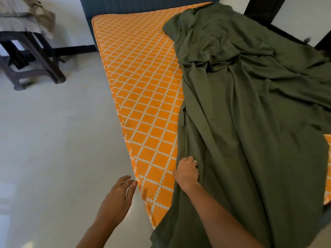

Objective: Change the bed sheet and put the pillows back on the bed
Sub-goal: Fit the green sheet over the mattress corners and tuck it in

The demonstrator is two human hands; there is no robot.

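An olive-green bed sheet [250, 122] lies rumpled over the right part of an orange mattress [143, 86] with a white diamond pattern. The mattress's left strip is bare. My right hand [187, 171] grips the sheet's left edge near the foot of the bed, fingers curled into the cloth. My left hand [118, 197] hovers with relaxed fingers beside the mattress's left side, above the floor, holding nothing. No pillows lie on the bed.
A dark wooden stool [32, 56] stands at the far left with beige bedding [23, 17] piled on it. Pale floor [53, 140] runs along the bed's left side. A dark blue headboard [125, 6] stands at the far end.
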